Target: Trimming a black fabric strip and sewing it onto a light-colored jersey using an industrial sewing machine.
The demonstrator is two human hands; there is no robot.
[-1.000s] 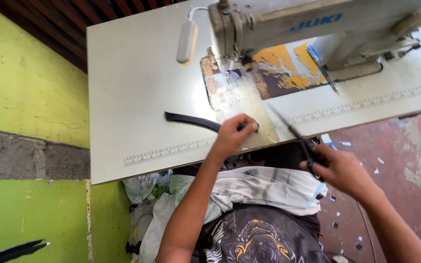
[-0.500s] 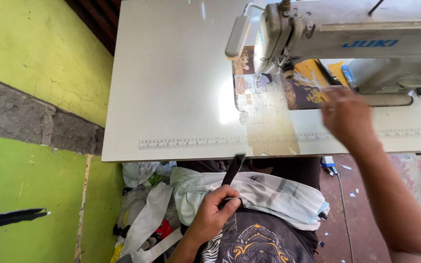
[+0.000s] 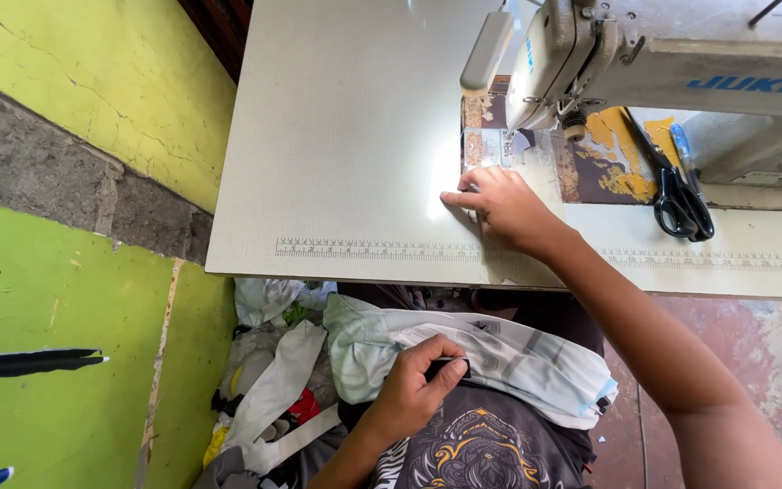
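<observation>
Lime-green plaster with a rough grey band fills the left side, its paint cracked, and it meets a worn reddish floor [image 3: 771, 353] below. Against it stands the bench [image 3: 346, 136], a broad pale slab with a fine woven-looking grain; its left half lies bare and open, and a printed ruler strip [image 3: 373, 248] runs just inside the straight front edge. At the right end sits the sewing machine [image 3: 672, 72], cream-coloured metal with a rounded head and a long arm, over a patchy brown and yellow plate. Black-handled scissors [image 3: 681, 201] and a blue pen [image 3: 683, 149] lie beside the machine's base, close together. Under the bench edge, crumpled pale cloth [image 3: 491, 362] with grey print drapes across the person's lap, and loose white and light-green scraps [image 3: 273, 380] pile up between the lap and the wall, leaving little room there. The right hand [image 3: 500, 206] rests flat on the bench just in front of the needle area, fingers stretched out and close together, pressing the surface. The left hand [image 3: 414, 389] is down at the lap, fingers curled, pinching a short black strap [image 3: 450, 367] against the cloth
</observation>
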